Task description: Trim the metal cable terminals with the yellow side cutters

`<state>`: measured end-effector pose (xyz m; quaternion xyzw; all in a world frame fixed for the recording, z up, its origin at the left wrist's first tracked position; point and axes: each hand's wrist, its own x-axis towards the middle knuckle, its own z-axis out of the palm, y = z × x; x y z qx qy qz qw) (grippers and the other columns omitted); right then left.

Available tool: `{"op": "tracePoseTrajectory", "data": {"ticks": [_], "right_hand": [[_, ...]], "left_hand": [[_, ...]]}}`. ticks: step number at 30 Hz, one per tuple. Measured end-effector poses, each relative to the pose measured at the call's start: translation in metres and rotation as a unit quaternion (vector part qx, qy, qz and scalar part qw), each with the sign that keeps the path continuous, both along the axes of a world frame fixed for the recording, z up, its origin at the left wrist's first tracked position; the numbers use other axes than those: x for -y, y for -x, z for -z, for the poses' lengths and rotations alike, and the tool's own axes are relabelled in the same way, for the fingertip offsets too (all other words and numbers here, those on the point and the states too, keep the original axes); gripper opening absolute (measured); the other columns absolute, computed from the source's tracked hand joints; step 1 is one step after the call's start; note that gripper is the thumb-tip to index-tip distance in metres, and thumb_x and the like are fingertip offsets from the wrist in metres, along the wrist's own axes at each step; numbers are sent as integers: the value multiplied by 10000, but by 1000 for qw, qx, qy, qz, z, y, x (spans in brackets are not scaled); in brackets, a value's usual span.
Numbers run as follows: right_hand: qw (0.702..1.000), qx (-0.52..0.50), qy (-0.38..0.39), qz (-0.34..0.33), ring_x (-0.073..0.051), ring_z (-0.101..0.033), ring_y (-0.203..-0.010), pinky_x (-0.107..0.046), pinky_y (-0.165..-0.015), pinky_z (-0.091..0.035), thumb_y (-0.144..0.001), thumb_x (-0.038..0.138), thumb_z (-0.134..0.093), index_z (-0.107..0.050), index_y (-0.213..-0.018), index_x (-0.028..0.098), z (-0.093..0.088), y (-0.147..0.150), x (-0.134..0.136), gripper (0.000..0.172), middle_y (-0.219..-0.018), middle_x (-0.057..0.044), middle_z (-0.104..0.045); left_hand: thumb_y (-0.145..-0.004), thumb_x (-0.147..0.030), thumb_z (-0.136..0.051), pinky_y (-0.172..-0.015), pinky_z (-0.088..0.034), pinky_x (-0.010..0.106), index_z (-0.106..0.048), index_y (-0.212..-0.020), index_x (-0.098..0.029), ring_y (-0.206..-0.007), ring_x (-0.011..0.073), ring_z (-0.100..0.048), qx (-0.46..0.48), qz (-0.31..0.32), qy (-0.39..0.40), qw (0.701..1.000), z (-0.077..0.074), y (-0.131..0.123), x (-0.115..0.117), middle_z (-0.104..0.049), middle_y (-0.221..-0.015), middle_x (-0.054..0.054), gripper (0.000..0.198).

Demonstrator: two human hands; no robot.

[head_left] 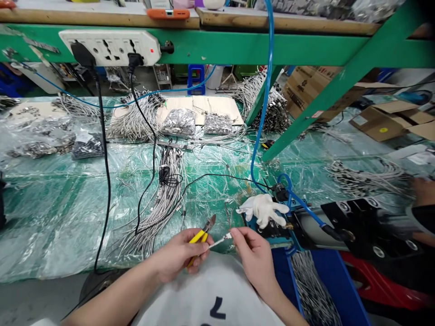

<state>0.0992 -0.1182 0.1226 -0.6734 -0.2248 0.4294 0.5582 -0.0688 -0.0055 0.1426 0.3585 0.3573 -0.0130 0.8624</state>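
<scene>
My left hand is closed around a pair of yellow-handled cutting pliers, whose dark jaws point up and away from me. A short grey-white cable runs from the fingers of that hand across to my right hand. Thumb and forefinger of my right hand pinch the cable's pale end piece. Just beyond the right fingers a thin dark rod or wire stands out; whether it touches them I cannot tell. To the left lies a long bundle of grey cables on the plastic-covered table.
A white glove rests on a machine at right, fed by a blue hose. Blue bins hold cables. Black cords hang from a power strip. A green slanted post stands right. Bagged metal parts lie farther back.
</scene>
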Motion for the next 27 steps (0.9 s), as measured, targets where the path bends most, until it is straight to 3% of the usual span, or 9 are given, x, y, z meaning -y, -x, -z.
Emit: {"op": "tracePoseTrajectory", "data": {"ticks": [2,4,7,9,16,18,22,25,27], "right_hand": [[1000,26,-4,-11,-122,-461,-628,-240,-573,-362,-775,440,-757,-668,-708,159,1,-1,1,302,-643,-3,-554],[999,30,0,-11,-129,-478,-613,-244,-555,-374,-770,460,-752,-667,-690,157,5,-1,1,325,-651,-20,-583],[1000,15,13,15,-81,-310,-448,-234,-413,-257,-836,579,-618,-635,-712,162,15,0,2,436,-564,23,-481],[1000,14,16,21,-73,-273,-436,-232,-401,-227,-838,591,-609,-644,-745,160,18,0,3,443,-564,31,-467],[1000,20,7,-3,-148,-539,-642,-253,-600,-423,-739,471,-776,-725,-754,165,8,-2,3,311,-675,-35,-645],[1000,-9,6,11,-116,-491,-561,-237,-528,-393,-749,503,-759,-671,-705,166,10,-1,2,351,-631,-15,-606],[995,-89,3,45,-44,-253,-395,-206,-376,-207,-759,614,-695,-541,-665,184,17,2,1,467,-540,53,-472],[992,-114,-9,61,-35,-249,-402,-199,-382,-198,-748,586,-729,-537,-665,179,14,1,2,458,-542,54,-478],[990,-119,-18,67,-36,-266,-413,-196,-392,-205,-758,561,-736,-547,-681,176,9,-1,3,436,-554,46,-505]], "left_hand": [[-736,-407,-738,-447,-289,201,-569,-930,-153,-501,63,-368,-13,27,-45,999,1,-2,2,-507,-658,-43,361],[-752,-430,-710,-447,-286,207,-567,-930,-155,-485,62,-360,-25,37,-85,995,3,-4,5,-497,-646,-53,357],[-771,-472,-678,-457,-282,212,-558,-947,-157,-477,61,-338,-26,13,-112,993,2,-6,8,-456,-626,-71,380],[-776,-480,-672,-469,-292,214,-557,-956,-156,-485,64,-339,-25,7,-121,992,2,-5,10,-438,-622,-73,388],[-795,-443,-633,-480,-280,216,-553,-960,-170,-505,79,-335,-51,28,-141,988,4,-3,8,-454,-647,-64,330],[-806,-442,-627,-486,-276,217,-548,-975,-173,-509,81,-330,-40,43,-142,988,4,-5,8,-464,-660,-61,328],[-853,-435,-586,-507,-302,223,-544,-997,-173,-523,91,-358,-34,52,-179,982,2,-6,12,-506,-691,-46,302],[-884,-394,-563,-600,-393,241,-570,-997,-173,-632,129,-490,-29,72,-258,963,2,-4,15,-588,-777,-4,248],[-909,-364,-542,-759,-454,280,-585,-1061,-181,-829,184,-586,-31,68,-344,936,1,-2,13,-648,-943,45,241]]}}
